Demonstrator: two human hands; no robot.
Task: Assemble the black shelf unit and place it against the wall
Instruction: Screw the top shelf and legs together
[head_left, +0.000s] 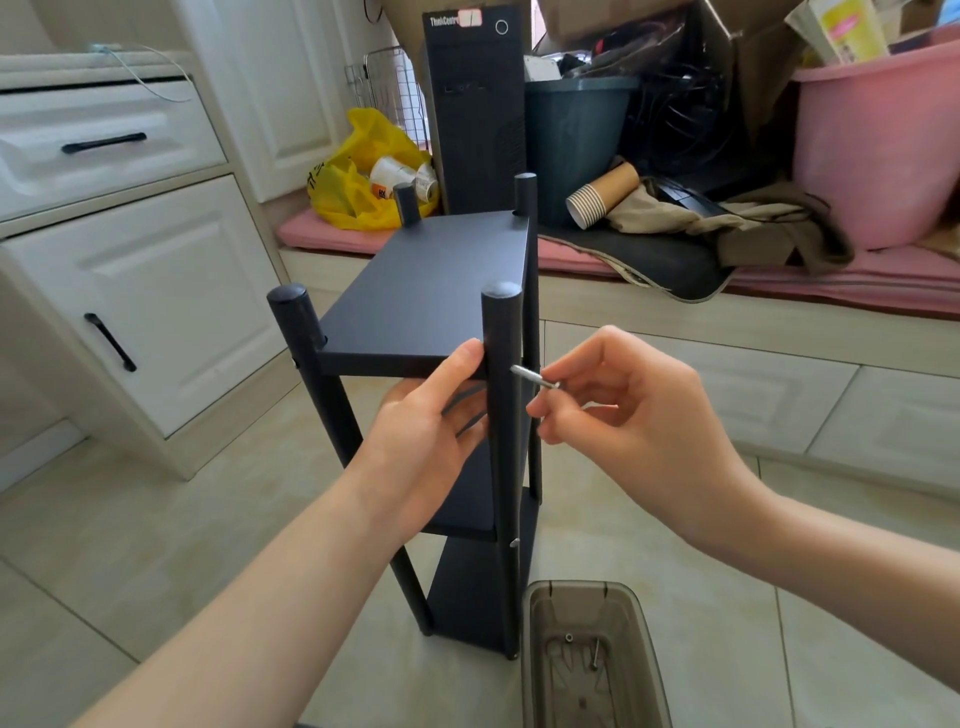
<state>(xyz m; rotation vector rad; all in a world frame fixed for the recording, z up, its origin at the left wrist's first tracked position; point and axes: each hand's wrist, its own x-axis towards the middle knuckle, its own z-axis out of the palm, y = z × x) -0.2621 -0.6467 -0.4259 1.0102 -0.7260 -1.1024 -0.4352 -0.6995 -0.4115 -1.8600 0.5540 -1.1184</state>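
- Pale tiled floor (156, 545): it carries everything in the foreground.
- White cabinet (130, 270), at the left: its drawers and door have black bar handles.
- Pink plastic tub (878, 150), at the far right: it sits on a low ledge covered by a pink cushion (857, 270).
- Black shelf unit (426, 291): it stands upright on the floor in the middle of the room, just in front of the ledge. It has four round posts, and three boards are visible. The post tops rise above the top board.
- Black computer tower (475, 114): it stands upright on the ledge behind the shelf unit, with a dark green bin (571, 140) beside it.
- Smoky clear plastic tray (571, 584): it lies on the floor just right of the unit's foot.
- Left hand (431, 421): it grips the front edge of the top board. The thumb lies against the edge beside the near right post, and the fingers (467, 410) are curled underneath.
- Right hand (623, 400): its thumb and fingertips pinch a silver bolt, and the other fingers are loosely curled.
- Yellow plastic bag (358, 176), on the cushion at the left: crumpled cups show inside it.
- Stack of brown paper cups (602, 195): it lies on its side on the ledge.
- Silver bolt (535, 378): its tip meets the side of the near right post at the level of the top board.
- Loose hardware (595, 654): a few small metal pieces lie in the tray.
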